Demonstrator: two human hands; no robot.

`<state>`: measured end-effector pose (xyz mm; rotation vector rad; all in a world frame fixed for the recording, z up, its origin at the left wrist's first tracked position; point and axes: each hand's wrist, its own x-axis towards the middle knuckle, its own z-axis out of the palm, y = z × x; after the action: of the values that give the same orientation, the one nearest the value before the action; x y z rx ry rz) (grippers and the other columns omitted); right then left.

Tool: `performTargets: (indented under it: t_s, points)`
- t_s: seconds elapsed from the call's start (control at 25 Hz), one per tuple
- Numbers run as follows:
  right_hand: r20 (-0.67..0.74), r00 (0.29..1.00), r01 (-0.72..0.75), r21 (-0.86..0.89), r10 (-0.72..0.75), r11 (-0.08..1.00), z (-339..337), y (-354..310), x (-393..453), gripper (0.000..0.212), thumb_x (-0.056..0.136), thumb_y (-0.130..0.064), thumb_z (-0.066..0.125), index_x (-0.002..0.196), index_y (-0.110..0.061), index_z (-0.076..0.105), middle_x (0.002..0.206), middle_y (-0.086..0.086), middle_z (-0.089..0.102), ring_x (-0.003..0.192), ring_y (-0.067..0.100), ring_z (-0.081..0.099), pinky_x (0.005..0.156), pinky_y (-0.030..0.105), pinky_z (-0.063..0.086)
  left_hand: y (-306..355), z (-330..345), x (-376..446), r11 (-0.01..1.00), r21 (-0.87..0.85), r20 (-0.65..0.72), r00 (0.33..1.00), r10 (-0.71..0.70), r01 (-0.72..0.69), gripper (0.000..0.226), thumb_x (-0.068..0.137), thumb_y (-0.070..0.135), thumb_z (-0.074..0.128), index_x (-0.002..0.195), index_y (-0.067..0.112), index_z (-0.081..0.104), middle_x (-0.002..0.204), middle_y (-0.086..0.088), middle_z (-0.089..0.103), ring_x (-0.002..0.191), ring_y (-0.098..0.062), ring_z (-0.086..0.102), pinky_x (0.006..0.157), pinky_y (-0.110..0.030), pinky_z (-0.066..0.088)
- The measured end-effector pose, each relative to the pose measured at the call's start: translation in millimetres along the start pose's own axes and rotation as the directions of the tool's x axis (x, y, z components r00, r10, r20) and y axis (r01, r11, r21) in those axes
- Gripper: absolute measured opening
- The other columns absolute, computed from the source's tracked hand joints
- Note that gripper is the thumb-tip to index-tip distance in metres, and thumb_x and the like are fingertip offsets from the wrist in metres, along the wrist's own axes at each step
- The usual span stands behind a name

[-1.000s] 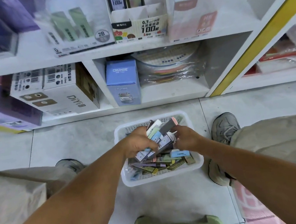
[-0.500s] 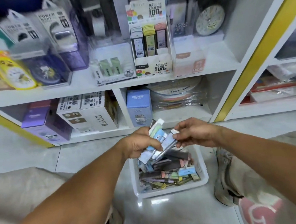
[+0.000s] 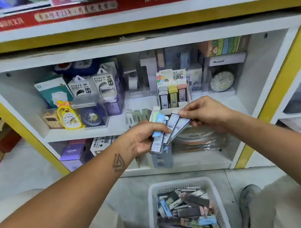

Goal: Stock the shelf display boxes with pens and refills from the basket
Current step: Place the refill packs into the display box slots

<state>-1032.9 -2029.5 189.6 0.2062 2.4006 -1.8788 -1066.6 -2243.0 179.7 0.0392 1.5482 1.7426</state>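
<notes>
- Nearest, down on the floor, the white basket [image 3: 183, 184] is seen between the knees, still pretty full of jumbled lead refill cases in black, blue, pink and olive.
- Above it, a fanned bunch of lead refill cases [image 3: 164, 129] is gripped in the left hand [image 3: 145, 136], fingers curled round the lower ends.
- The outermost case of the fan is pinched by the right hand [image 3: 203, 114] between thumb and fingertips, so one is probably being peeled off the bunch.
- Just behind the hands, on the middle shelf [image 3: 97, 129], the M&G display box [image 3: 173, 93] is found, with three slots already holding black, yellow-green and pink cases.
- Step in hand, as a guess: sorting the handful by colour before slotting. The next move calls for the single case to be pulled free, matched to its colour column and dropped in upright.
- Compared with half a second ago, the hands have been lifted from just over the basket up to shelf level, and the view has been tilted up, so the red M&G banner [image 3: 129, 1] is now shown.
</notes>
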Motion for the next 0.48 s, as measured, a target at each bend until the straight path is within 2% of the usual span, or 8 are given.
performTargets:
  t_s: [0.12,0.2,0.28,0.36,0.48]
  points:
    - [-0.032,0.997,0.068,-0.169,-0.074,0.983,-9.0,-27.3,14.9,0.011,0.090,-0.012,0.072,0.094,-0.003,0.077,0.064,0.008,0.063,0.042,0.009,0.041,0.041,0.019,0.037,23.4,1.4,-1.5,0.999,-0.043,-0.071,0.997,0.015,-0.018,0.032,0.082,-0.011,0.058,0.113,-0.004,0.063,0.098,-0.024,0.071,0.073,-0.031,0.070,0.061,-0.043,0.061]
    - [-0.082,0.987,0.115,-0.230,-0.137,0.966,-19.4,-42.0,25.6,0.009,0.090,-0.012,0.072,0.095,-0.004,0.074,0.065,0.009,0.064,0.044,0.012,0.045,0.043,0.023,0.039,37.6,-2.3,1.0,0.997,-0.058,-0.148,0.988,0.035,-0.044,0.018,0.085,-0.009,0.056,0.099,-0.003,0.064,0.080,-0.021,0.072,0.058,-0.028,0.069,0.049,-0.038,0.058]
    - [-0.161,0.961,0.168,-0.306,-0.225,0.937,-31.6,-52.7,37.1,0.011,0.090,-0.014,0.073,0.093,-0.004,0.070,0.073,0.014,0.070,0.048,0.016,0.052,0.048,0.028,0.045,52.6,-12.1,7.1,0.993,-0.085,-0.229,0.972,0.061,-0.082,0.013,0.085,-0.010,0.055,0.088,0.000,0.063,0.065,-0.016,0.069,0.050,-0.025,0.068,0.044,-0.036,0.056]
    - [-0.192,0.937,0.197,-0.400,-0.292,0.895,-38.4,-57.9,49.7,0.004,0.093,-0.014,0.069,0.095,-0.011,0.071,0.087,0.016,0.074,0.058,0.019,0.062,0.060,0.036,0.054,65.7,-21.6,12.4,0.988,-0.105,-0.285,0.955,0.078,-0.112,0.014,0.086,-0.010,0.054,0.086,0.001,0.062,0.060,-0.013,0.067,0.047,-0.023,0.066,0.042,-0.035,0.055]
    - [-0.134,0.933,0.196,-0.586,-0.333,0.786,-34.3,-56.3,67.2,0.023,0.097,-0.013,0.063,0.114,-0.024,0.071,0.108,0.007,0.071,0.087,0.023,0.070,0.084,0.041,0.058,76.0,-27.8,19.3,0.985,-0.118,-0.313,0.946,0.086,-0.129,0.014,0.087,-0.011,0.054,0.090,0.001,0.060,0.063,-0.013,0.063,0.043,-0.021,0.063,0.042,-0.032,0.055]
